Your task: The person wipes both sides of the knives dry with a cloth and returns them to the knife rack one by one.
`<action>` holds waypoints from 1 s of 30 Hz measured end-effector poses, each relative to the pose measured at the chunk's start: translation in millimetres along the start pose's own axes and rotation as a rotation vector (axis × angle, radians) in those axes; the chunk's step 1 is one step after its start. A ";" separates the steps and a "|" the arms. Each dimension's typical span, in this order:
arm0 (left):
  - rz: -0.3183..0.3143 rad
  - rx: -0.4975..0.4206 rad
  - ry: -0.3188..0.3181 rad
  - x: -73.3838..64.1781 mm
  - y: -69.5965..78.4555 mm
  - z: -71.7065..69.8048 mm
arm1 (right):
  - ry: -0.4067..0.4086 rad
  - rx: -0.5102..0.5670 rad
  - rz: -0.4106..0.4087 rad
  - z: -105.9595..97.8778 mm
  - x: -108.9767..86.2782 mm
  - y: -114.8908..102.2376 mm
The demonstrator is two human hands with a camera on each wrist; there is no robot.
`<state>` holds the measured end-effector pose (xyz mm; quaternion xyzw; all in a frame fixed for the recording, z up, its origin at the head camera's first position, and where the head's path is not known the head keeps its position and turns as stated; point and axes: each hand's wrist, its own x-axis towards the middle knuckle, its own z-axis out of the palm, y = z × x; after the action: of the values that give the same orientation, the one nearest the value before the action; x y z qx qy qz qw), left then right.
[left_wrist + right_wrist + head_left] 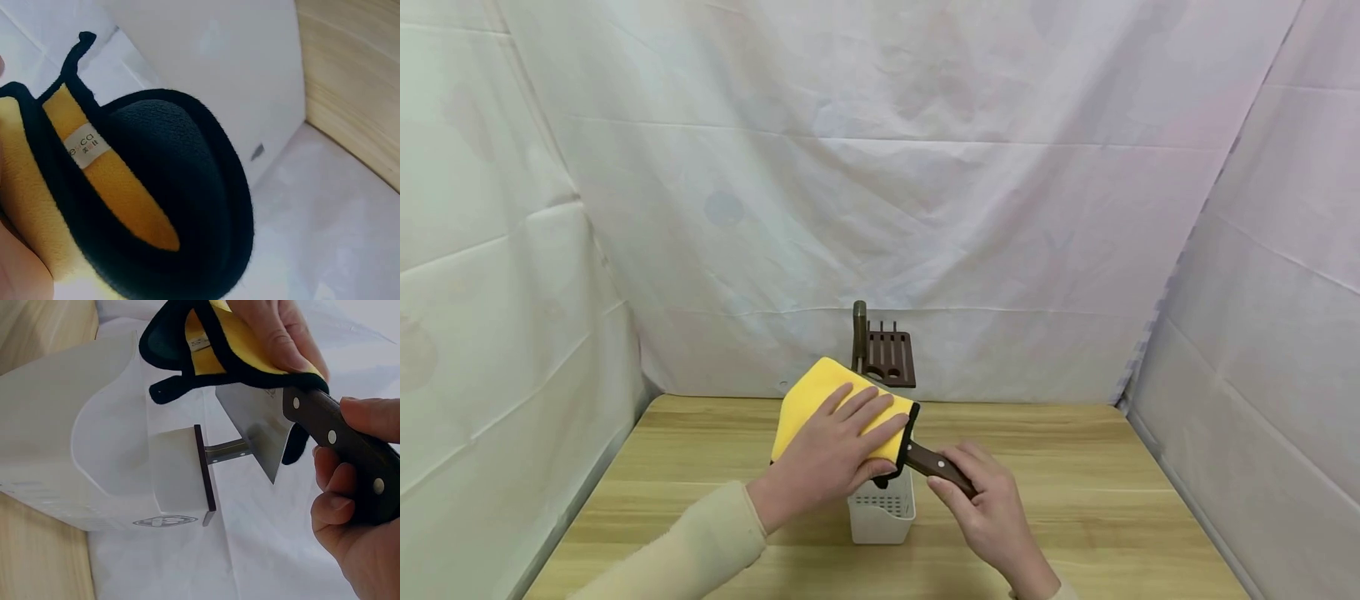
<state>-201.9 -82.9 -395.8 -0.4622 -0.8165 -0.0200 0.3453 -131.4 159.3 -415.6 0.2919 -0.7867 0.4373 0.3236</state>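
Note:
My right hand (992,510) grips the dark riveted handle of a kitchen knife (938,468). Its wide metal blade (259,428) shows partly in the right wrist view; the rest is covered by a yellow cloth (811,398) with black edging. Over that cloth lies my left hand (829,457), holding it folded about the blade, fingers on top and thumb by the black edge. A black underside (181,137) and a small label (86,145) on the cloth appear in the left wrist view. Both hands are above a white knife holder (882,529).
The holder has a perforated section and a dark brown slotted top (904,360) at its rear. Another dark handle (860,329) stands upright there. Below is a wood-grain table (700,467), with white curtains (880,200) behind and on both sides.

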 end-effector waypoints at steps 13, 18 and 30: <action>-0.064 -0.088 -0.116 -10.2 -29.5 -8.3 | -0.031 -0.040 0.050 -12.5 -4.0 -0.6; -0.155 -0.148 -0.174 -12.9 -43.8 -10.4 | -0.026 -0.060 0.026 -13.4 -5.1 -1.5; -0.338 -0.243 -0.223 -18.0 -62.3 -14.0 | -0.013 -0.088 -0.029 -13.7 -5.3 -3.5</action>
<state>-236.2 -136.8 -377.8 -0.3564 -0.9071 -0.1244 0.1864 -122.0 170.7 -412.4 0.2914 -0.8030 0.3956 0.3373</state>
